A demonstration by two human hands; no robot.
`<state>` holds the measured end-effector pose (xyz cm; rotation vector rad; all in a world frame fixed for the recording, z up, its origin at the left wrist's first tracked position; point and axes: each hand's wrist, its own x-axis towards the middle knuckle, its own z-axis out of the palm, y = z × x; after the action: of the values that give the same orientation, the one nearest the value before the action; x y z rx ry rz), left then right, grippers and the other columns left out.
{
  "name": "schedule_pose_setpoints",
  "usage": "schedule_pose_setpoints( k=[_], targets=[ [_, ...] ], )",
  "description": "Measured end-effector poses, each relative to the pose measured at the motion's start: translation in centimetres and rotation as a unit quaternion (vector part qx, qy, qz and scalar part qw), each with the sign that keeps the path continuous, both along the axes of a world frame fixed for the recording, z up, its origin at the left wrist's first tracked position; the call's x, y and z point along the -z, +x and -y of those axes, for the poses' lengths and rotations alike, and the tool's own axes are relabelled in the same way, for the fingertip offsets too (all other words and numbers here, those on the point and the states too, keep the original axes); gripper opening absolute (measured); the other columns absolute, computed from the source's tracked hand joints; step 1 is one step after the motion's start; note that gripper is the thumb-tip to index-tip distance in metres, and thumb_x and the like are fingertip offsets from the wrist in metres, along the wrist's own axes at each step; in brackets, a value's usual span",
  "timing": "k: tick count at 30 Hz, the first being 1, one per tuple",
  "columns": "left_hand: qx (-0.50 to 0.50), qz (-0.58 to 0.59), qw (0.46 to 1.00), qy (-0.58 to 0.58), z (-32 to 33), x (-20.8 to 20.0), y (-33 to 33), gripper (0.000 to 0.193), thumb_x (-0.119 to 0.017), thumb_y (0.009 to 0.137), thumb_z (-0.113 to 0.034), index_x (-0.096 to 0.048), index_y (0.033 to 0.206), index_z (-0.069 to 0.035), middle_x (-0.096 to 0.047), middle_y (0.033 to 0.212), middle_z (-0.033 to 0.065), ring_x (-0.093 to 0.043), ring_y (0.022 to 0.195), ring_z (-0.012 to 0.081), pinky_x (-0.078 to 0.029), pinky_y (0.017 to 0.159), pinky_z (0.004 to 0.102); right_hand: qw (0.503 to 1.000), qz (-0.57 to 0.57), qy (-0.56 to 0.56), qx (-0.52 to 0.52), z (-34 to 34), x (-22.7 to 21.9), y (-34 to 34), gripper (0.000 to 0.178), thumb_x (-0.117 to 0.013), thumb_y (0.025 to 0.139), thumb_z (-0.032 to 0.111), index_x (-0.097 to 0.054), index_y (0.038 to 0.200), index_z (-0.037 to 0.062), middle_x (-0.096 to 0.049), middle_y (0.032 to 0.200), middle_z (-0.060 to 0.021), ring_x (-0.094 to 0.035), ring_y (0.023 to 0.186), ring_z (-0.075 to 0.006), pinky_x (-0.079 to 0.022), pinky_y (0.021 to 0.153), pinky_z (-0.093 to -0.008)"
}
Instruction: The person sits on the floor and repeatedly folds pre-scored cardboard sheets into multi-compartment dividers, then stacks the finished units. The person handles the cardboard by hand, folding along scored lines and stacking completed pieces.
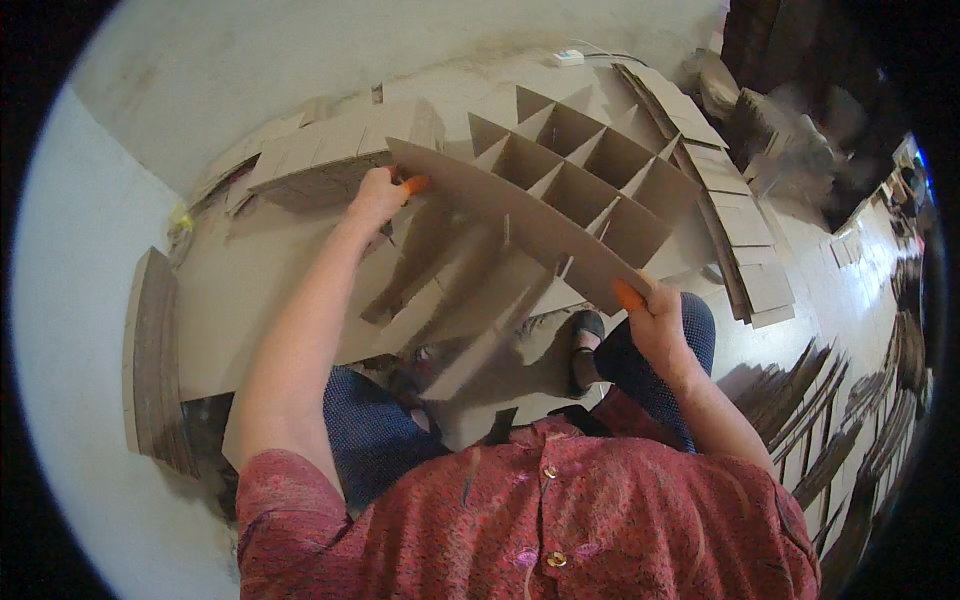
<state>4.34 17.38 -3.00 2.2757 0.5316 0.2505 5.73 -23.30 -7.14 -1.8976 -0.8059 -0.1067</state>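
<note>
A long slotted cardboard strip (pixel 500 208) slants across the middle, held up between my two hands. My left hand (pixel 382 195) pinches its far left end, an orange cover showing on the thumb. At the near right end, above my knee, my right hand (pixel 655 318) grips it, also with orange on the thumb. Below the strip, blurred cardboard pieces (pixel 478 345) extend toward me; I cannot tell whether they are slotted into it. Just beyond stands a cardboard divider grid (pixel 590 170) of crossed strips with square cells, its near side partly behind the strip.
Flat cardboard pieces lie in an overlapping row (pixel 735 205) right of the grid. Another cardboard stack (pixel 320 160) sits by the back wall, and a tall bundle (pixel 158 360) stands at the left wall. Several cardboard bundles (pixel 840 410) fill the right. A small white box (pixel 568 58) rests far back.
</note>
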Motion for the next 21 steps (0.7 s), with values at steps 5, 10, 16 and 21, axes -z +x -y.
schedule_pose_setpoints(
  k=[5, 10, 16, 21],
  targets=[
    [-0.064, 0.125, 0.978, 0.157, 5.5, -1.2, -4.3, 0.044, -0.074, 0.081, -0.028, -0.063, 0.109, 0.003, -0.066, 0.096, 0.0186, -0.064, 0.079, 0.0256, -0.049, 0.069, 0.0348, 0.999, -0.028, 0.037, -0.013, -0.8, -2.6, 0.3, 0.017, -0.060, 0.087, 0.003, -0.065, 0.103, -0.0013, -0.067, 0.079, -0.0169, -0.063, 0.071, -0.0154, -0.048, 0.065, -0.0295],
    [0.062, 0.083, 0.982, 0.155, 13.4, -2.4, -8.2, 0.032, -0.078, 0.077, -0.023, -0.067, 0.095, 0.001, -0.060, 0.074, 0.0062, -0.054, 0.061, 0.0148, -0.045, 0.058, 0.0290, 1.000, 0.013, -0.006, -0.007, -0.2, -1.2, 1.1, 0.015, -0.062, 0.086, 0.004, -0.066, 0.100, -0.0013, -0.066, 0.076, -0.0185, -0.062, 0.070, -0.0144, -0.047, 0.063, -0.0303],
    [0.200, 0.076, 0.948, 0.236, 17.5, 0.1, -9.7, 0.029, -0.074, 0.079, -0.028, -0.069, 0.093, -0.004, -0.066, 0.080, 0.0169, -0.064, 0.071, 0.0328, -0.049, 0.062, 0.0387, 0.999, 0.026, -0.032, 0.023, 0.8, -1.7, 0.7, 0.013, -0.062, 0.086, 0.003, -0.066, 0.098, -0.0010, -0.064, 0.075, -0.0218, -0.064, 0.064, -0.0232, -0.047, 0.061, -0.0322],
    [0.223, 0.018, 0.964, 0.140, 19.1, 0.4, -9.2, 0.021, -0.068, 0.082, -0.018, -0.068, 0.094, 0.000, -0.065, 0.085, 0.0207, -0.063, 0.075, 0.0362, -0.049, 0.064, 0.0403, 0.999, 0.031, -0.037, 0.023, 0.9, -0.6, 0.8, 0.013, -0.063, 0.086, 0.004, -0.067, 0.097, -0.0010, -0.061, 0.072, -0.0235, -0.064, 0.062, -0.0250, -0.048, 0.060, -0.0328]
  ],
)
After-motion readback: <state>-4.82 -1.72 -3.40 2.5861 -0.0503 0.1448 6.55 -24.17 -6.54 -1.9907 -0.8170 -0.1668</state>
